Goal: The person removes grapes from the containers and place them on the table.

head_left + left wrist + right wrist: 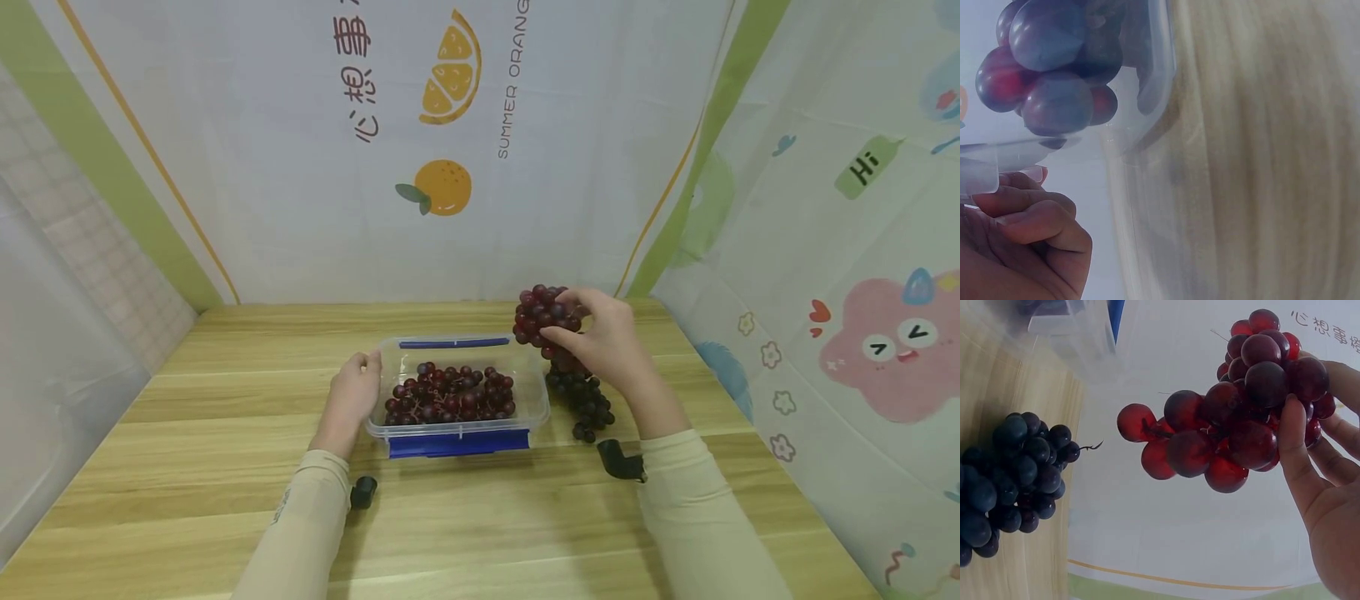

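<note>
My right hand (600, 337) grips a bunch of red grapes (542, 315) and holds it up at the right end of a clear plastic container (538, 400). In the right wrist view the thumb presses one side of that bunch (1235, 437), and its lower end hangs free. On the table below lies a bunch of dark grapes (1022, 475). Inside the container rests another bunch of red grapes (453, 393). My left hand (354, 390) is at the container's left end; in the left wrist view its curled fingers (1047, 219) hold the rim.
Blue clip flaps (459, 443) line the container's front and back edges. The wooden table (225, 433) ends at a printed cloth backdrop (300, 233). Black wrist devices (621, 461) sit below both forearms, close over the table.
</note>
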Action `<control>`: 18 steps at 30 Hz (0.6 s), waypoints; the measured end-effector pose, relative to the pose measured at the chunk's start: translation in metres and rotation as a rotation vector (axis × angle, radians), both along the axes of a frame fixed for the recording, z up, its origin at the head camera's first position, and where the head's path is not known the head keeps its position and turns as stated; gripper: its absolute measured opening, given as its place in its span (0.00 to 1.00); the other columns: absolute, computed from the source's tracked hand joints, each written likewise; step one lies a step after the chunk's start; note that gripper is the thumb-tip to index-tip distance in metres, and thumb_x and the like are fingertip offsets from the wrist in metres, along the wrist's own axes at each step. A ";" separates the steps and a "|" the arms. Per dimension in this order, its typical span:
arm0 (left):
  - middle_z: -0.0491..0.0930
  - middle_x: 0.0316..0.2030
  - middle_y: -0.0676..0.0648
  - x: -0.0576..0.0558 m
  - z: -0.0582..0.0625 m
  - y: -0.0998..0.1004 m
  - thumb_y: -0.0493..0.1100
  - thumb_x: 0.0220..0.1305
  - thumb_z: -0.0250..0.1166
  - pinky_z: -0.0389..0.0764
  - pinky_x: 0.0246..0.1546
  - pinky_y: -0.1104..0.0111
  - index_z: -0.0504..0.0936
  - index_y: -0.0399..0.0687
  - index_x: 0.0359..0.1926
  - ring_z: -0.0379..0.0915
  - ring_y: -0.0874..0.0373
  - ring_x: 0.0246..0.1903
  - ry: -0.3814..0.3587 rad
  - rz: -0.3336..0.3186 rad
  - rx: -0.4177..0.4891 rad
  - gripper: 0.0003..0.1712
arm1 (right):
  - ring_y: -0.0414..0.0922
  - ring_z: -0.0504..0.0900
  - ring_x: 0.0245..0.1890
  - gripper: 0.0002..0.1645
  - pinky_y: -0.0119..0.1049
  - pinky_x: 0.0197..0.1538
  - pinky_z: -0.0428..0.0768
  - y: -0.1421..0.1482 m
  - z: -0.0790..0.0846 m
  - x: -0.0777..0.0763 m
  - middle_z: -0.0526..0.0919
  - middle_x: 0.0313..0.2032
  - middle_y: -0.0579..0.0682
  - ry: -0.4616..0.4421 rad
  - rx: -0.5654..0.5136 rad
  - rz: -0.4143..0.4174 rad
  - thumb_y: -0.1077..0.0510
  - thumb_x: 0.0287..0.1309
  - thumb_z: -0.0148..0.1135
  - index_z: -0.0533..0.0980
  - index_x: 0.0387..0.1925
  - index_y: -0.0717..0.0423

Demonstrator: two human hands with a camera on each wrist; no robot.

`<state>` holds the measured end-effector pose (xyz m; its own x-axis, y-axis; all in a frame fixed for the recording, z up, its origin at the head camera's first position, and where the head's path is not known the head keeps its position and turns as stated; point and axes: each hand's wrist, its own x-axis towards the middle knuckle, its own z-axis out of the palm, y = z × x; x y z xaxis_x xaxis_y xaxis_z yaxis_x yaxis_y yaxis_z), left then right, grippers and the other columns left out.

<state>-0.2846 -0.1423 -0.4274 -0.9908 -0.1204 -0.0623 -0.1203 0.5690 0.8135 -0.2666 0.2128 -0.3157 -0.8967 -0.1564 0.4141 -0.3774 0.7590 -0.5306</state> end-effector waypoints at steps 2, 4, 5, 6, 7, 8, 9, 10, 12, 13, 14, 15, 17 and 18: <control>0.74 0.67 0.24 0.000 0.000 0.000 0.59 0.86 0.37 0.70 0.72 0.35 0.71 0.32 0.67 0.70 0.26 0.69 -0.001 0.001 0.000 0.36 | 0.56 0.86 0.53 0.26 0.53 0.47 0.88 0.002 -0.001 0.000 0.87 0.55 0.57 -0.004 -0.001 -0.002 0.53 0.62 0.78 0.81 0.57 0.58; 0.75 0.67 0.24 0.000 0.000 0.000 0.59 0.86 0.37 0.70 0.71 0.35 0.71 0.32 0.67 0.70 0.26 0.69 0.001 0.001 -0.004 0.36 | 0.56 0.86 0.54 0.26 0.53 0.48 0.88 0.004 -0.001 -0.001 0.86 0.56 0.57 -0.012 -0.002 -0.006 0.53 0.63 0.78 0.80 0.58 0.57; 0.75 0.66 0.24 0.000 0.000 -0.001 0.59 0.86 0.36 0.71 0.70 0.35 0.71 0.32 0.67 0.70 0.25 0.68 0.003 -0.001 -0.010 0.36 | 0.56 0.86 0.55 0.26 0.53 0.49 0.88 0.006 -0.002 -0.001 0.86 0.56 0.57 -0.016 -0.001 -0.008 0.53 0.63 0.78 0.80 0.59 0.57; 0.75 0.66 0.24 -0.001 -0.001 -0.001 0.60 0.86 0.36 0.71 0.70 0.35 0.71 0.32 0.67 0.71 0.26 0.68 0.003 0.000 -0.013 0.36 | 0.56 0.85 0.55 0.27 0.54 0.49 0.88 0.007 -0.002 -0.001 0.86 0.57 0.57 -0.018 0.000 -0.012 0.52 0.63 0.78 0.80 0.59 0.57; 0.75 0.66 0.24 -0.001 -0.001 -0.001 0.60 0.86 0.36 0.72 0.70 0.35 0.71 0.32 0.67 0.71 0.26 0.68 0.005 -0.001 -0.018 0.37 | 0.57 0.85 0.56 0.27 0.54 0.50 0.88 0.009 -0.003 -0.002 0.86 0.58 0.58 -0.023 0.000 -0.016 0.52 0.64 0.77 0.80 0.60 0.57; 0.76 0.65 0.25 -0.001 -0.001 -0.001 0.60 0.86 0.36 0.72 0.69 0.35 0.71 0.32 0.68 0.71 0.26 0.67 0.005 -0.001 -0.021 0.37 | 0.57 0.85 0.57 0.27 0.55 0.50 0.87 0.010 -0.003 -0.002 0.85 0.58 0.58 -0.027 -0.001 -0.020 0.53 0.64 0.77 0.80 0.61 0.57; 0.76 0.65 0.25 -0.001 -0.001 -0.001 0.60 0.86 0.36 0.72 0.69 0.36 0.71 0.32 0.68 0.72 0.26 0.67 0.007 -0.002 -0.024 0.37 | 0.57 0.84 0.57 0.28 0.55 0.51 0.87 0.011 -0.004 -0.002 0.85 0.59 0.58 -0.030 -0.002 -0.025 0.53 0.64 0.77 0.80 0.61 0.57; 0.76 0.65 0.25 -0.001 -0.001 -0.001 0.61 0.86 0.35 0.72 0.69 0.36 0.70 0.32 0.68 0.72 0.26 0.67 0.006 -0.003 -0.027 0.38 | 0.57 0.84 0.57 0.28 0.55 0.51 0.86 0.013 -0.004 -0.002 0.85 0.59 0.58 -0.032 -0.003 -0.029 0.52 0.64 0.77 0.79 0.61 0.57; 0.76 0.65 0.25 -0.001 -0.001 -0.001 0.61 0.86 0.36 0.72 0.70 0.36 0.70 0.33 0.68 0.72 0.27 0.67 0.004 -0.001 -0.022 0.37 | 0.57 0.84 0.56 0.28 0.54 0.50 0.87 0.016 -0.005 -0.002 0.85 0.59 0.59 -0.033 -0.007 -0.037 0.53 0.64 0.77 0.79 0.62 0.57; 0.76 0.65 0.25 -0.001 -0.001 -0.001 0.61 0.86 0.36 0.72 0.70 0.36 0.70 0.33 0.68 0.71 0.27 0.67 0.004 -0.002 -0.020 0.37 | 0.57 0.84 0.56 0.28 0.54 0.49 0.87 0.017 -0.005 -0.002 0.85 0.58 0.59 -0.030 -0.008 -0.039 0.53 0.64 0.77 0.79 0.61 0.58; 0.76 0.66 0.25 -0.001 -0.001 -0.002 0.61 0.86 0.36 0.71 0.70 0.35 0.70 0.33 0.68 0.71 0.26 0.67 0.004 -0.002 -0.018 0.37 | 0.57 0.84 0.55 0.28 0.54 0.48 0.87 0.018 -0.006 -0.002 0.85 0.58 0.59 -0.027 -0.012 -0.041 0.53 0.64 0.77 0.79 0.61 0.58; 0.75 0.66 0.25 -0.001 -0.002 -0.002 0.61 0.86 0.36 0.71 0.70 0.35 0.70 0.33 0.68 0.71 0.26 0.68 0.004 -0.001 -0.017 0.37 | 0.57 0.84 0.55 0.28 0.53 0.47 0.87 0.019 -0.006 -0.002 0.85 0.58 0.60 -0.024 -0.013 -0.043 0.53 0.64 0.77 0.80 0.61 0.58; 0.75 0.66 0.25 -0.001 -0.002 -0.002 0.61 0.86 0.36 0.71 0.71 0.35 0.71 0.33 0.68 0.71 0.26 0.68 0.006 0.001 -0.015 0.37 | 0.57 0.84 0.55 0.27 0.52 0.46 0.87 0.022 -0.006 -0.002 0.85 0.57 0.60 -0.022 -0.020 -0.048 0.53 0.64 0.77 0.79 0.61 0.58; 0.76 0.66 0.25 -0.001 -0.003 -0.002 0.61 0.86 0.36 0.71 0.71 0.35 0.71 0.33 0.68 0.71 0.26 0.68 0.006 0.001 -0.016 0.37 | 0.57 0.84 0.54 0.27 0.52 0.46 0.87 0.023 -0.007 -0.002 0.86 0.57 0.60 -0.023 -0.024 -0.050 0.53 0.64 0.77 0.79 0.61 0.58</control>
<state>-0.2860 -0.1440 -0.4301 -0.9910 -0.1222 -0.0546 -0.1161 0.5822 0.8047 -0.2682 0.2362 -0.3223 -0.9122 -0.1016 0.3969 -0.3274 0.7632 -0.5571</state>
